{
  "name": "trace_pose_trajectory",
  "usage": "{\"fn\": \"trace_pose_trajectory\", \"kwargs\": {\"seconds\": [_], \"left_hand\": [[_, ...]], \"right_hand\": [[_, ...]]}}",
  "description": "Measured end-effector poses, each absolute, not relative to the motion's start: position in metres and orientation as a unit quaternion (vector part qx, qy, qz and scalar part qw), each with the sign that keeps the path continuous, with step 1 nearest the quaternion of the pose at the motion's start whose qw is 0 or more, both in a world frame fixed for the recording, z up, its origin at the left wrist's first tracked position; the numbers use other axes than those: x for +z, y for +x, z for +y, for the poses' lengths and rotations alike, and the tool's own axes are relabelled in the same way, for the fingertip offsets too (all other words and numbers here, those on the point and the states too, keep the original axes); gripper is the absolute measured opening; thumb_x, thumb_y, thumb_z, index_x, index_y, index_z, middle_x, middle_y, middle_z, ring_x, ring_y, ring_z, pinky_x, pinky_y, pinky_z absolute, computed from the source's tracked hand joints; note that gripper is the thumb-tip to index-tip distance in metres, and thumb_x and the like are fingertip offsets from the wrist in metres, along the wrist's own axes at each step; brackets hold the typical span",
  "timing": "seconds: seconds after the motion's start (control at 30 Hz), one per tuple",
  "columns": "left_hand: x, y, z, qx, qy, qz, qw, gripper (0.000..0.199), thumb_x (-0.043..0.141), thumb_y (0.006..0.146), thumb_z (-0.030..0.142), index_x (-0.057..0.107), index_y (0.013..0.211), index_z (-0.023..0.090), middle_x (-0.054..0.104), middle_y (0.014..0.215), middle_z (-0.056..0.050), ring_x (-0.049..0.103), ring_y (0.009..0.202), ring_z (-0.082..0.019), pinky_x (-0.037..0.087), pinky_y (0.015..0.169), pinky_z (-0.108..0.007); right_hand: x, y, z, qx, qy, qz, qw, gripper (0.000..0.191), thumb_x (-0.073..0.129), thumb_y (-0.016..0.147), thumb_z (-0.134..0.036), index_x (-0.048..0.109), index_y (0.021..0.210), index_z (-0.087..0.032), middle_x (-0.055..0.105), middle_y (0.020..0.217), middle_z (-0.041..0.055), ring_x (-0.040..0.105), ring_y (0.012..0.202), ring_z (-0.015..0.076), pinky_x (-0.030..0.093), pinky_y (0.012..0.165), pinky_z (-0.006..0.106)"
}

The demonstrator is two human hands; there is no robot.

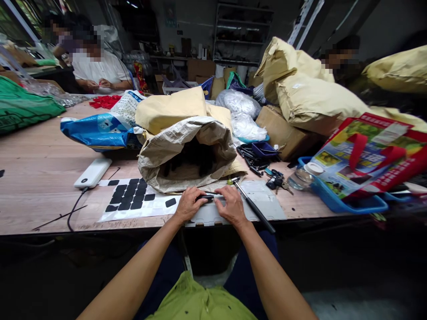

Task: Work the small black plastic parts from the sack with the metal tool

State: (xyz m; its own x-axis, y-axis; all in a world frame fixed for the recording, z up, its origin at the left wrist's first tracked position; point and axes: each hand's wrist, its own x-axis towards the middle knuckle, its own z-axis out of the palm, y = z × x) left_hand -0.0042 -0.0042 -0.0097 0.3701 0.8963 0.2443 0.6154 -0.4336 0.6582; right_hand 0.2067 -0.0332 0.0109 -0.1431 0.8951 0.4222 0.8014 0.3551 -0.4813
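My left hand (191, 204) is closed on the left end of a small black part (207, 197) over a grey board (267, 202) at the table's front edge. Beside the part's right end is my right hand (231, 205), its fingers bent; whether they grip anything is too small to tell. A hammer (255, 209) with a black handle lies just right of my right hand. Behind my hands an open sack (187, 133) holds dark pieces. Left of my left hand, black rounded squares (128, 194) sit on a white sheet (160, 209).
A white power bank (92, 173) with a cable lies left. To the right are black parts (251, 162), keys (287, 186), a clear jar (302, 178) and a blue tray (353, 205) under a red bag (370, 155). Full sacks stand behind. A person (100, 71) sits across at left.
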Motion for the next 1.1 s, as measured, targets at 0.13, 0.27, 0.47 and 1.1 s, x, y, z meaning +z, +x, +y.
{"fn": "trace_pose_trajectory", "kwargs": {"seconds": [0.13, 0.27, 0.47, 1.1], "left_hand": [[-0.008, -0.003, -0.005, 0.304, 0.793, 0.473, 0.236, 0.017, 0.072, 0.088, 0.031, 0.073, 0.103, 0.023, 0.067, 0.099, -0.004, 0.056, 0.097, -0.024, 0.042, 0.09, -0.038], [-0.005, -0.001, -0.007, 0.3, 0.786, 0.488, 0.232, 0.017, 0.073, 0.086, 0.03, 0.072, 0.102, 0.023, 0.066, 0.098, -0.004, 0.056, 0.097, -0.024, 0.043, 0.09, -0.038], [-0.002, 0.0, -0.006, 0.289, 0.78, 0.5, 0.241, 0.018, 0.075, 0.084, 0.031, 0.072, 0.1, 0.024, 0.067, 0.097, -0.003, 0.057, 0.1, -0.025, 0.043, 0.09, -0.038], [0.0, 0.002, -0.008, 0.291, 0.767, 0.516, 0.247, 0.018, 0.078, 0.082, 0.03, 0.074, 0.1, 0.026, 0.068, 0.097, -0.002, 0.056, 0.098, -0.024, 0.042, 0.091, -0.037]], "right_hand": [[0.015, 0.237, -0.028, -0.024, -0.709, -0.627, 0.323, 0.033, 0.065, 0.081, -0.028, 0.07, 0.113, -0.02, 0.06, 0.108, 0.0141, 0.051, 0.103, 0.0308, 0.041, 0.088, 0.044], [0.011, 0.267, -0.021, 0.009, -0.771, -0.594, 0.228, 0.021, 0.067, 0.084, -0.037, 0.07, 0.096, -0.019, 0.061, 0.095, 0.014, 0.053, 0.094, 0.0296, 0.041, 0.08, 0.041], [0.014, 0.266, -0.039, 0.027, -0.733, -0.602, 0.314, 0.02, 0.052, 0.095, -0.035, 0.065, 0.092, -0.021, 0.063, 0.09, 0.0087, 0.056, 0.082, 0.0221, 0.042, 0.074, 0.034], [0.031, 0.188, -0.086, 0.057, -0.614, -0.718, 0.322, 0.034, 0.042, 0.102, -0.032, 0.066, 0.125, -0.024, 0.068, 0.102, 0.0097, 0.065, 0.091, 0.0234, 0.051, 0.08, 0.033]]}}
